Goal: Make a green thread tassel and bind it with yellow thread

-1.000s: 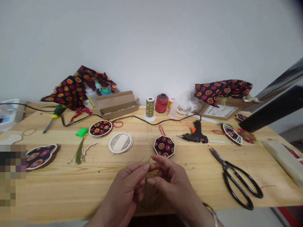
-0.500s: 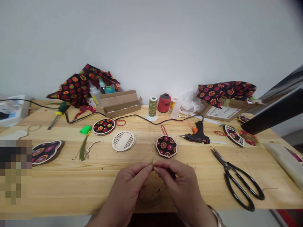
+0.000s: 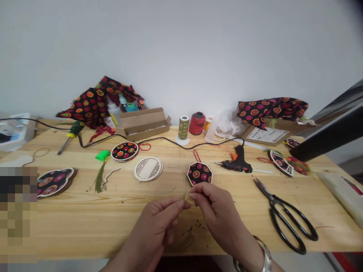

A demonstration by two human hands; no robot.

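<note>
Threads [image 3: 185, 195] of olive green are pinched between the fingertips of the left hand [image 3: 159, 223] and the right hand [image 3: 215, 211], low over the front middle of the bench [image 3: 85, 211]. Just behind the hands lies an eight-sided ornament [image 3: 199, 173], and far to the right black scissors [image 3: 286, 215] lie flat on the wood.

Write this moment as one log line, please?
left hand: pinching green thread | right hand: pinching same thread | nearby: octagon ornament, scissors

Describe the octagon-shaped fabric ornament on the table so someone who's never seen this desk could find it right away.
On the wooden table, look just beyond the person's right hand, left of the black glue gun. There lies the octagonal ornament, covered in black fabric with red and orange dots, a red loop on top. Its neighbours are round: the bare wooden disc and a fabric-covered disc.
</note>
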